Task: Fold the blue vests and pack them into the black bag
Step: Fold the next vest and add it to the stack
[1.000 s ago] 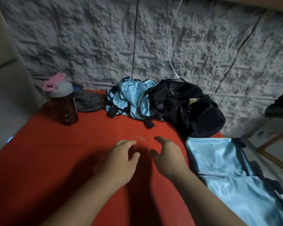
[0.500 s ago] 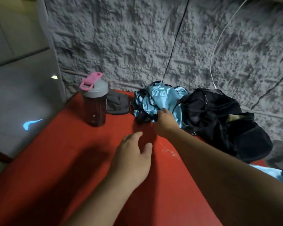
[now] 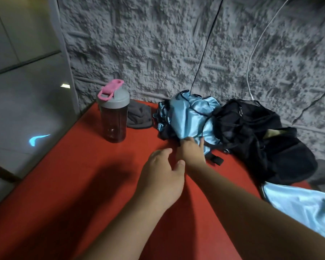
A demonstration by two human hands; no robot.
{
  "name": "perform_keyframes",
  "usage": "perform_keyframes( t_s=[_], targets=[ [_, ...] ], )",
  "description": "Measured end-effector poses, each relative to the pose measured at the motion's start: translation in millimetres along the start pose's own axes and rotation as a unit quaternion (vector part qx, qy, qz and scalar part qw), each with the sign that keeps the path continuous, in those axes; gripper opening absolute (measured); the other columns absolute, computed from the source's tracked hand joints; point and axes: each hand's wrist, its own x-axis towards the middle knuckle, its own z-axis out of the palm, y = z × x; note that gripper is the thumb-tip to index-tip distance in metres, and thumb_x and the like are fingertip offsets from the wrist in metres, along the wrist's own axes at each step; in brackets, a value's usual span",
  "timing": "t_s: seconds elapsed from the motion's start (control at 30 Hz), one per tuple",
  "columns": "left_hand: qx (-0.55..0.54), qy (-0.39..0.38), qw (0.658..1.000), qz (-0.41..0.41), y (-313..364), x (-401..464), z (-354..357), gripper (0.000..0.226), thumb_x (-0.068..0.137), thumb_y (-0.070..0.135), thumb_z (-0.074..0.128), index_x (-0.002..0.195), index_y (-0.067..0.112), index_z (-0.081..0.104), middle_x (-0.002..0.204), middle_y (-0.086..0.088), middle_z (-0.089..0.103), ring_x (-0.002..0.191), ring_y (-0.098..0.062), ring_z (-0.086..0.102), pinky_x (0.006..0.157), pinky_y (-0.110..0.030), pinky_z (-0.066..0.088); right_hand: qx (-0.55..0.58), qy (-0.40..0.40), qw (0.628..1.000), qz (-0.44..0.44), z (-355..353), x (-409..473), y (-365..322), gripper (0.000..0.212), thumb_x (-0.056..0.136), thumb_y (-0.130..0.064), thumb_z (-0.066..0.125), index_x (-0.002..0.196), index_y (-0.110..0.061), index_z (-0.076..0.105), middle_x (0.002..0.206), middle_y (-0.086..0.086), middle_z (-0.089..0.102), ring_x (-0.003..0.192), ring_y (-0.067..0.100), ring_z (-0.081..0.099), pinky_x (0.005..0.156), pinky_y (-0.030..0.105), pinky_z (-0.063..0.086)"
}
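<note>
On my far left, a shaker bottle (image 3: 113, 113) with a grey lid and pink flip cap stands upright on the red counter (image 3: 68, 184), and a dark grey cloth (image 3: 139, 117) lies just behind and to the right of it. My left hand (image 3: 162, 176) hovers over the middle of the counter, fingers relaxed and loosely spread, holding nothing. Just past it my right hand (image 3: 190, 150) reaches into the crumpled heap of blue vests (image 3: 189, 115) at the back edge, against the rough grey wall (image 3: 176, 44); its fingers are on the near fold of shiny fabric, but I cannot tell whether they pinch it or only touch it. The black bag (image 3: 261, 137) slumps right beside the heap, touching it. A black cable (image 3: 206, 44) and a white cable (image 3: 255, 47) hang down the wall above them. At my lower right, another blue vest (image 3: 298, 205) lies spread over the counter's corner, near the bag
</note>
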Motion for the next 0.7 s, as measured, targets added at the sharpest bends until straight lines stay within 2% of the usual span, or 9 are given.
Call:
perform_keyframes(
  t_s=[0.1,0.17,0.23,0.3,0.43,0.57,0.63,0.67,0.7],
  targets=[
    [0.032,-0.015,0.999,-0.003,1,-2,3,0.05,0.095,0.035,0.059,0.143,0.02,0.053,0.145,0.0,0.053,0.134,-0.016,0.047,0.111,-0.025,0.032,0.027,-0.02,0.995,-0.089,1,-53,2,0.036,0.086,-0.029,0.044,0.107,-0.015,0.07,0.103,0.01,0.066,0.11,0.031,0.057,0.109,0.044,0.034],
    [0.06,-0.035,0.997,-0.013,-1,-4,7,0.052,0.094,0.035,0.06,0.142,0.018,0.054,0.146,-0.003,0.053,0.136,-0.019,0.046,0.114,-0.027,0.033,0.03,-0.016,0.993,-0.116,-12,-99,2,0.035,0.087,-0.024,0.045,0.109,-0.013,0.069,0.098,0.013,0.066,0.1,0.035,0.058,0.093,0.039,0.042],
    [0.097,-0.062,0.993,-0.014,-5,-9,11,0.055,0.093,0.034,0.061,0.144,0.015,0.052,0.149,-0.006,0.05,0.138,-0.022,0.046,0.115,-0.03,0.033,0.064,-0.044,0.991,-0.112,-27,-144,3,0.033,0.093,-0.019,0.042,0.111,-0.006,0.067,0.101,0.018,0.064,0.097,0.037,0.058,0.076,0.032,0.035],
    [0.135,-0.099,0.986,-0.001,-8,-17,16,0.055,0.094,0.031,0.06,0.145,0.014,0.05,0.151,-0.008,0.047,0.138,-0.024,0.045,0.115,-0.031,0.033,0.073,-0.085,0.987,-0.118,-31,-179,9,0.043,0.094,-0.029,0.032,0.105,-0.007,0.067,0.103,0.016,0.062,0.095,0.035,0.061,0.07,0.032,0.032],
    [0.216,-0.167,0.962,0.028,-20,-38,31,0.062,0.093,0.033,0.058,0.152,0.029,0.039,0.159,-0.004,0.034,0.142,-0.025,0.04,0.118,-0.034,0.031,0.084,-0.195,0.971,-0.107,-39,-230,17,0.02,0.094,-0.028,0.052,0.078,-0.018,0.059,0.08,0.005,0.058,0.073,0.024,0.058,0.061,0.031,0.039],
    [0.303,-0.226,0.924,0.058,-35,-59,43,0.077,0.095,0.036,0.06,0.159,0.032,0.018,0.158,-0.006,0.036,0.145,-0.028,0.033,0.12,-0.035,0.027,0.214,-0.124,0.966,-0.071,-51,-262,35,0.031,0.088,-0.024,0.062,0.061,-0.019,0.048,0.061,-0.004,0.051,0.058,0.006,0.05,0.055,0.024,0.036],
    [0.316,-0.198,0.925,0.066,-39,-62,46,0.086,0.093,0.038,0.062,0.16,0.027,0.009,0.149,-0.008,0.048,0.136,-0.03,0.044,0.113,-0.037,0.037,0.218,-0.058,0.974,-0.02,-49,-262,44,0.019,0.086,-0.022,0.062,0.068,-0.027,0.062,0.075,-0.008,0.061,0.071,0.006,0.059,0.066,0.026,0.045],
    [0.309,-0.182,0.932,0.059,-39,-62,47,0.091,0.092,0.04,0.063,0.16,0.024,0.005,0.145,-0.01,0.053,0.131,-0.032,0.05,0.108,-0.039,0.042,0.2,-0.043,0.979,0.004,-46,-258,48,0.014,0.087,-0.02,0.06,0.087,-0.03,0.071,0.093,-0.006,0.067,0.085,0.011,0.064,0.077,0.028,0.049],
    [0.3,-0.172,0.937,0.043,-38,-62,46,0.094,0.092,0.044,0.062,0.161,0.021,0.002,0.141,-0.01,0.057,0.127,-0.032,0.054,0.103,-0.04,0.046,0.182,-0.042,0.982,0.03,-45,-253,49,0.029,0.088,-0.02,0.058,0.113,-0.029,0.069,0.112,0.0,0.065,0.101,0.018,0.064,0.087,0.029,0.048]
  ],
)
